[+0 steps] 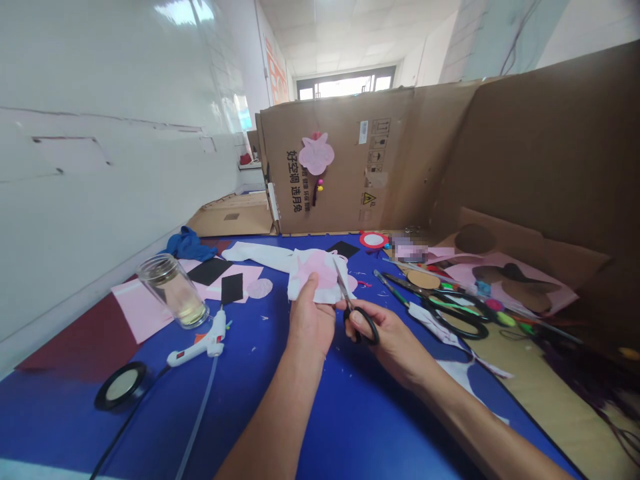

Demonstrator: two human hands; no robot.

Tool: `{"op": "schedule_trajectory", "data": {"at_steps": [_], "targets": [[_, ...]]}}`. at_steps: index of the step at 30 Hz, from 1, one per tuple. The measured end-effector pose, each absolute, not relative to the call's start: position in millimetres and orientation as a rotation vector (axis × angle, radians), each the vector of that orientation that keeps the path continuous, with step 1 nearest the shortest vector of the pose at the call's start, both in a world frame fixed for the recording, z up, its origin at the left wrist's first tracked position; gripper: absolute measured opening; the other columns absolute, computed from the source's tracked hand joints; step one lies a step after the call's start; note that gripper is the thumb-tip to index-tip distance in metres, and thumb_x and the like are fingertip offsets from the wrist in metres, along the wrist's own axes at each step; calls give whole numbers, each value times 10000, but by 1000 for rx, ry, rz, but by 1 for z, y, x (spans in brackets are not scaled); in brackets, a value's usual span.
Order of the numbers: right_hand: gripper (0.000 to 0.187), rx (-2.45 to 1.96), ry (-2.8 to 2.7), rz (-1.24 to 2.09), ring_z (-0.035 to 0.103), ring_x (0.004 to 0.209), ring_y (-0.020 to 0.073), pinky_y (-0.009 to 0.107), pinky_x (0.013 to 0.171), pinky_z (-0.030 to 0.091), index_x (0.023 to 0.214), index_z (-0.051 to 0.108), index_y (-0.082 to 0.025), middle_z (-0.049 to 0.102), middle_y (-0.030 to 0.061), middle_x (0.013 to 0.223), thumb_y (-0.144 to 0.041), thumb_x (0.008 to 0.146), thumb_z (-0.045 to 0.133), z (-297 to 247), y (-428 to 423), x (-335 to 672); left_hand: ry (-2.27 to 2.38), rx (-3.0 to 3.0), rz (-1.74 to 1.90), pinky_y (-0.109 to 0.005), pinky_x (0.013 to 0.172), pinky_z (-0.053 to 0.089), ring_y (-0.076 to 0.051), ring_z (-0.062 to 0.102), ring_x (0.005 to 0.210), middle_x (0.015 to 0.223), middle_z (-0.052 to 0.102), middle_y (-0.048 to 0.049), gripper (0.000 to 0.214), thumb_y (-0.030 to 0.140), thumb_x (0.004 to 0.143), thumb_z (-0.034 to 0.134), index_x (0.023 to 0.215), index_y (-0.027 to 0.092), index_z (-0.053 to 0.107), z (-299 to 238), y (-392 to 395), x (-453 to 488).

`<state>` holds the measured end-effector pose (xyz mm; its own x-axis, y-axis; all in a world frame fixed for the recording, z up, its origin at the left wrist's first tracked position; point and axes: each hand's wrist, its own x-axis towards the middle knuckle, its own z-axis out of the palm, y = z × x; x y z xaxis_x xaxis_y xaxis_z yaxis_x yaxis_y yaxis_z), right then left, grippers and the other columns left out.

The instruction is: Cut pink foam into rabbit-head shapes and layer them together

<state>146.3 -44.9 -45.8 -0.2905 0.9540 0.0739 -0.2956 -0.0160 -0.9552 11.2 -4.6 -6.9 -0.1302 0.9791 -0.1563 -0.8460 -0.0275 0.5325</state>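
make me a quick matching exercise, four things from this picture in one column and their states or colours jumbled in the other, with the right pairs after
1. left hand
2. right hand
3. glue gun
4. glass jar

A. white, with a black cord
B. gripping white fabric
C. see-through, pale liquid inside
D. holding black-handled scissors

Pairs: 1-B, 2-D, 3-A, 4-C

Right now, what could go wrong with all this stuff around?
The scissors in the right hand are close to the left hand, so a slip might nick it. The glass jar holding liquid is near the glue gun; a bump could perhaps spill onto the gun.
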Motion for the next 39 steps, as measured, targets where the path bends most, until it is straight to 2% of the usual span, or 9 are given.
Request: {"op": "schedule_trajectory", "data": {"at_steps": [12, 21, 29, 39], "targets": [[549, -825, -1194, 1505, 443, 695, 153, 292, 653, 298, 1188, 759, -165, 593, 1, 750, -587, 843, 825, -43, -46, 143, 606, 235, 1616, -312, 908, 626, -261, 746, 1147, 1117, 800, -151, 204, 140, 940, 665, 1130, 118, 737, -6, -4, 13], [560, -843, -1236, 1495, 437, 706, 160, 297, 678, 310, 1243, 749, -164, 579, -4, 754, -563, 857, 822, -45, -45, 147, 577, 300, 1643, -327, 991, 602, -257, 706, 1242, 1237, 779, -139, 231, 97, 919, 681, 1140, 140, 733, -2, -7, 11], [576, -924, -1313, 1454, 452, 707, 166, 288, 657, 327, 1211, 767, -185, 586, -3, 744, -607, 824, 829, -40, -44, 154, 601, 340, 1662, -344, 969, 614, -254, 739, 1178, 1268, 772, -139, 397, 66, 910, 686, 1295, 166, 695, 3, -5, 7], [593, -978, -1392, 1421, 480, 728, 162, 289, 698, 404, 1208, 782, -184, 584, 2, 774, -624, 812, 828, -32, -44, 161, 615, 419, 1635, -378, 983, 618, -263, 735, 1186, 1291, 763, -138, 467, 55, 893, 694, 1343, 180, 674, 7, -3, 0]]}}
